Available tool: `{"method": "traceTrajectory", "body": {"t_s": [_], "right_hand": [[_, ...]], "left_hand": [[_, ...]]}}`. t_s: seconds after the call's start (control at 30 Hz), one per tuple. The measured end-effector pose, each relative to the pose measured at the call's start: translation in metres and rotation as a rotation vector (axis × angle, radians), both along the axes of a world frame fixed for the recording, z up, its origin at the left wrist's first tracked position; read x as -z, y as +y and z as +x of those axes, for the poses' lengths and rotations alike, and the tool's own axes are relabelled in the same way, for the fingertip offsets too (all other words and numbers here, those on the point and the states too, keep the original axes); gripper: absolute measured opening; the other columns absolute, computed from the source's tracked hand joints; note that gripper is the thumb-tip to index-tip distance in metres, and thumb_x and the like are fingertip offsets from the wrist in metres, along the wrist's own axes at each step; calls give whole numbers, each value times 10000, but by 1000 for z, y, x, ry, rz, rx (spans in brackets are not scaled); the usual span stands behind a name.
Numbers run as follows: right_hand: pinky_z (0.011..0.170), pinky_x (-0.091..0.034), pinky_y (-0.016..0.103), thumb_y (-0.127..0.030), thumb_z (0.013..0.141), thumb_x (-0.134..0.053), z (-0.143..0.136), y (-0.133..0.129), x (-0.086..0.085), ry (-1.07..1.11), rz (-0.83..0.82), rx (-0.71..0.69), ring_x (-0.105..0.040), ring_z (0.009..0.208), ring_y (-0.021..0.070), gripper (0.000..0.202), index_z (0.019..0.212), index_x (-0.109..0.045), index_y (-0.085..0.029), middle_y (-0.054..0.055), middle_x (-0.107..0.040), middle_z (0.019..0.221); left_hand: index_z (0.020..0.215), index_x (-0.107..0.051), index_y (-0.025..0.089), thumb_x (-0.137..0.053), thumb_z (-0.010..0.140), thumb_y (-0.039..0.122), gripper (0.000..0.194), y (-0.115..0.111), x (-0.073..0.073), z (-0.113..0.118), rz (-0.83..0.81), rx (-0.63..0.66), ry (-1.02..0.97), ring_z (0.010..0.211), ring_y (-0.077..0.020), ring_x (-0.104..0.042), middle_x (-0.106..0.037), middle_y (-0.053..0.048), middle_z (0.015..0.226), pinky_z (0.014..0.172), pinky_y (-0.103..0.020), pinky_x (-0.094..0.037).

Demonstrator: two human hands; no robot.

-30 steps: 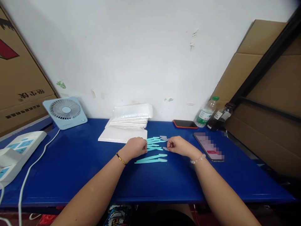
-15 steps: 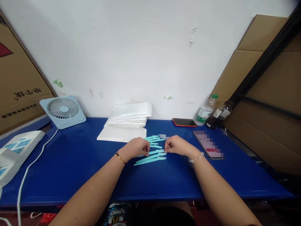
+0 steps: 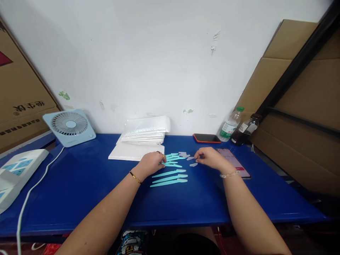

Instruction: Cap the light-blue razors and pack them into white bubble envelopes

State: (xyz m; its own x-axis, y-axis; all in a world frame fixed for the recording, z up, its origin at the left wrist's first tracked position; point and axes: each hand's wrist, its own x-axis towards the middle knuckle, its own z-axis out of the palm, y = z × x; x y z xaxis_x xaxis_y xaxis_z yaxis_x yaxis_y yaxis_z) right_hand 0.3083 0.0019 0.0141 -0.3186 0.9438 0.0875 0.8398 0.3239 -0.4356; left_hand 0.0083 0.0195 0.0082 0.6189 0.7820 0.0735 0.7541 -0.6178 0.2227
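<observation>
Three turquoise eyebrow razors (image 3: pixel 170 182) lie side by side on the blue tabletop, apart from a loose bunch of the same razors (image 3: pixel 174 159) farther back. My left hand (image 3: pixel 152 164) is at the handle ends of that bunch, thumb and fingers pinched on a razor handle. Several small clear blade caps (image 3: pixel 193 164) are scattered right of the bunch. Close beside these caps is my right hand (image 3: pixel 208 157), its fingertips drawn together. Whatever it may pinch is too small to make out.
Behind my left hand is a stack of white padded envelopes (image 3: pixel 145 136). A blue fan (image 3: pixel 70 125) and a white power strip (image 3: pixel 23 164) stand left. To the right are a red-edged phone (image 3: pixel 207 138), another phone (image 3: pixel 235 164), a water bottle (image 3: pixel 230 127) and a dark bottle (image 3: pixel 244 131).
My left hand has moved back from the front razors to the bunch behind. The right hand has drawn away to the right and slightly back, and the front razors now lie free of both hands.
</observation>
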Motion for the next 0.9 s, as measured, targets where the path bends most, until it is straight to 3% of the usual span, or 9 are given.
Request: {"method": "traceTrajectory", "body": {"t_s": [0.2,0.3,0.43,0.63,0.9], "right_hand": [[613,-438,225,-183,681,-656,-21,-2,5,36,-197,-44,-634,688,158,54,719,-693,-191,18,-709,757],[589,-432,225,-247,689,-674,-30,-3,6,78,-229,-60,-634,675,161,68,713,-691,-186,19,-707,729],[547,-405,225,-340,668,-708,-34,-1,9,64,-227,-71,-612,634,157,165,680,-683,-177,18,-691,686],[523,-374,223,-390,662,-722,-40,-1,8,64,-200,-61,-575,591,138,223,644,-669,-174,8,-668,645],[530,-369,224,-350,700,-711,-50,1,17,86,-104,-79,-587,609,138,172,682,-690,-180,17,-670,686]], "left_hand": [[752,-659,227,-576,764,255,89,-3,3,5,6,-22,51,712,-154,-584,-659,3,807,579,-240,-381],[822,-656,225,-573,772,274,109,-4,3,7,0,-22,52,723,-157,-592,-662,-5,810,584,-236,-388],[946,-641,239,-570,782,294,187,-5,2,7,9,-10,34,755,-155,-602,-661,-11,888,600,-229,-401],[815,-653,211,-557,793,275,118,-5,2,11,2,-43,43,743,-153,-597,-659,-18,871,590,-228,-397],[841,-674,229,-582,788,289,122,-1,6,10,11,-27,14,760,-156,-602,-658,-10,881,614,-234,-408]]}}
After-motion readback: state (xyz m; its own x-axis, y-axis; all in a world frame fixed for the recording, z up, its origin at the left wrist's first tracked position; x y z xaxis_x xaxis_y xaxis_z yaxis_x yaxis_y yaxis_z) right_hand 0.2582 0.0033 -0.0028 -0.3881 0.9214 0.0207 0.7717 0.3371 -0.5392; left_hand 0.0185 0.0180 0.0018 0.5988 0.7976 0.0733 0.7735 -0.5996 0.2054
